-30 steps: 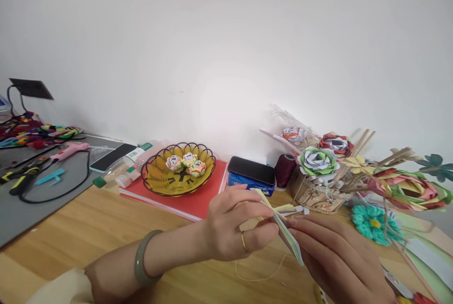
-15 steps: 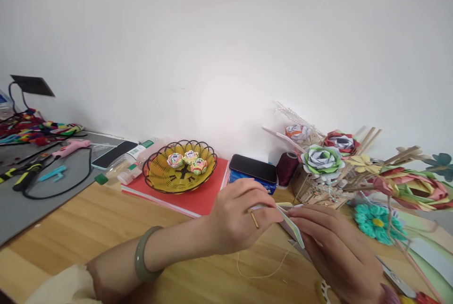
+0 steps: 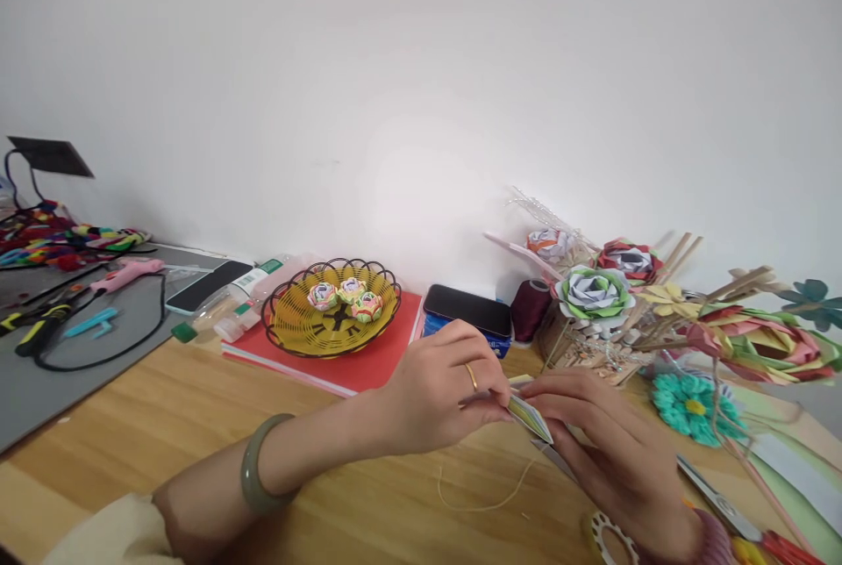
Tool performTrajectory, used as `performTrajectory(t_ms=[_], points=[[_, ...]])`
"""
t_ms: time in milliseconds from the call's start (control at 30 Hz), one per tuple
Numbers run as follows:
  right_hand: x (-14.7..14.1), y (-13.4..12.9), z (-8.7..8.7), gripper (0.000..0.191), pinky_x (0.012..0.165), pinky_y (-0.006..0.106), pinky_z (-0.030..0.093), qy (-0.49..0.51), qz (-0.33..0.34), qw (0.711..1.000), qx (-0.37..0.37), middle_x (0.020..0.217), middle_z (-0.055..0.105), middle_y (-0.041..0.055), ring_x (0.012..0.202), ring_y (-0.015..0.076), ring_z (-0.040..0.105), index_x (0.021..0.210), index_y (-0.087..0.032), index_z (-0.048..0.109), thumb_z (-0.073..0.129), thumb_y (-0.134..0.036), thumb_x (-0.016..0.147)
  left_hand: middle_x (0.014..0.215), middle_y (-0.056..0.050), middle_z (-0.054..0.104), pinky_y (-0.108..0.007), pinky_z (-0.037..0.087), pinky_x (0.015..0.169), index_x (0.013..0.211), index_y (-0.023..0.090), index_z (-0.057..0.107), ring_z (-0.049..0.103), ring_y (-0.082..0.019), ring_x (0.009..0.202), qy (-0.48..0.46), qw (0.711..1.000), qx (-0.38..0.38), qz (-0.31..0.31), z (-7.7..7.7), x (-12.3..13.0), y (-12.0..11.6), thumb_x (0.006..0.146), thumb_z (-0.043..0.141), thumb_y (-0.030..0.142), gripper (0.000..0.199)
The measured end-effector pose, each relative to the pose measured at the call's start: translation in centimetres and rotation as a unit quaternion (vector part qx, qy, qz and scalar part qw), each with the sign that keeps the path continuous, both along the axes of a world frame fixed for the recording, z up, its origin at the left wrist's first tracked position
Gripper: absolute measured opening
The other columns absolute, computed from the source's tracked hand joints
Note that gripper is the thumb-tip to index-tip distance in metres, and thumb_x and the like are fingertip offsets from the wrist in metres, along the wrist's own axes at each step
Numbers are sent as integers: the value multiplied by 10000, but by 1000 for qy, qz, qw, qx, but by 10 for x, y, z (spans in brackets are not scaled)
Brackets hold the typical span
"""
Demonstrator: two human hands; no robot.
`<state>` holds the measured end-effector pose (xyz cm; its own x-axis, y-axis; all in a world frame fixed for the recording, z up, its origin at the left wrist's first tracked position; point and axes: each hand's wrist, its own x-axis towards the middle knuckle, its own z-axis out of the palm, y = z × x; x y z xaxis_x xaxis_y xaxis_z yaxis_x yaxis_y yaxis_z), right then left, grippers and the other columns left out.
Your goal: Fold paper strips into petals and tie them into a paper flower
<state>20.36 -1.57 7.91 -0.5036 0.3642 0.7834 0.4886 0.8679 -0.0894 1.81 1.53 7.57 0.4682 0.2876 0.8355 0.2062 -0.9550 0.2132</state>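
A small stack of folded paper [image 3: 530, 418], pale with yellow and green edges, is pinched between both hands right of centre. My left hand [image 3: 451, 385], with a ring and a bangle, holds its left end with bent fingers. On the paper's right side lie the fingers of my right hand [image 3: 611, 438], closed round it and partly hiding it. A thin pale thread [image 3: 483, 508] curves over the wooden table [image 3: 368, 495] below the hands. Scissors [image 3: 727, 508] with red handles rest right of my right hand, and a notched ring [image 3: 611, 539] is below it.
Behind my hands a yellow basket [image 3: 282, 319] with several small paper flowers sits on red paper [image 3: 401, 346]. A phone [image 3: 467, 311] lies on a blue pack, beside dark thread [image 3: 530, 311]. Paper flowers [image 3: 592, 293] crowd the right. Pliers [image 3: 43, 328] and a pink glue gun [image 3: 128, 275] are left.
My left hand's fingers have shifted and tilted on the paper, and more of its layered edge shows. Both hands stay on it. The whole view has shifted slightly.
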Motion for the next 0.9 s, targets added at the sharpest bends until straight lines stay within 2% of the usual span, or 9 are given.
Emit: performTrajectory(t_ms=[133, 267, 400, 533, 633, 767, 833, 900], points=[[-3, -1, 2, 135, 574, 244, 499, 33, 14, 994, -102, 760, 626, 36, 700, 145, 602, 820, -211, 560, 508, -90, 790, 638, -14, 602, -255, 445, 651, 641, 157, 531, 507, -117, 676, -2, 996, -88, -22, 3, -1, 0, 709, 643, 240, 156], [-3, -1, 0, 111, 599, 242, 481, 72, 28, 971, -224, 775, 612, 19, 712, 140, 589, 784, -217, 542, 540, -106, 779, 643, -9, 602, -249, 448, 648, 622, 153, 535, 502, -118, 688, -8, 985, -169, -42, 4, -1, -1, 636, 705, 199, 176], [-5, -3, 1, 85, 601, 246, 475, 103, 52, 948, -296, 741, 602, 9, 697, 139, 579, 743, -213, 534, 536, -140, 787, 649, -2, 594, -241, 448, 650, 607, 153, 545, 504, -118, 706, -16, 968, -243, -54, 8, -1, -5, 597, 727, 169, 183], [-8, -8, 4, 60, 577, 238, 484, 148, 32, 919, -364, 715, 593, 9, 669, 139, 576, 725, -203, 542, 577, -224, 769, 649, 3, 575, -245, 454, 646, 601, 155, 567, 510, -115, 693, -36, 940, -332, -65, 11, -1, -10, 558, 746, 159, 184], [-10, -10, 6, 91, 544, 222, 487, 193, 27, 889, -414, 696, 601, 8, 628, 131, 578, 720, -192, 565, 609, -268, 741, 649, 0, 574, -234, 458, 593, 602, 144, 566, 528, -99, 634, -67, 889, -442, -100, 12, -1, -10, 566, 734, 169, 174], [-10, -10, 10, 107, 501, 199, 465, 204, 57, 839, -502, 664, 619, 0, 573, 114, 573, 756, -183, 596, 581, -289, 767, 584, 16, 573, -205, 421, 508, 614, 132, 538, 529, -73, 532, -76, 781, -607, -130, 11, 1, -7, 567, 721, 181, 195], [-10, -8, 11, 114, 506, 201, 459, 197, 69, 815, -540, 675, 624, 4, 583, 115, 574, 764, -175, 591, 575, -288, 774, 578, 19, 577, -195, 408, 508, 612, 128, 533, 531, -67, 528, -79, 757, -636, -129, 11, 1, -5, 553, 724, 163, 204], [-9, -7, 10, 110, 538, 209, 465, 195, 74, 796, -568, 701, 626, 9, 616, 119, 580, 771, -168, 585, 589, -278, 764, 581, 21, 580, -182, 394, 501, 609, 124, 531, 525, -58, 523, -78, 747, -648, -127, 11, 2, -3, 551, 720, 145, 199]])
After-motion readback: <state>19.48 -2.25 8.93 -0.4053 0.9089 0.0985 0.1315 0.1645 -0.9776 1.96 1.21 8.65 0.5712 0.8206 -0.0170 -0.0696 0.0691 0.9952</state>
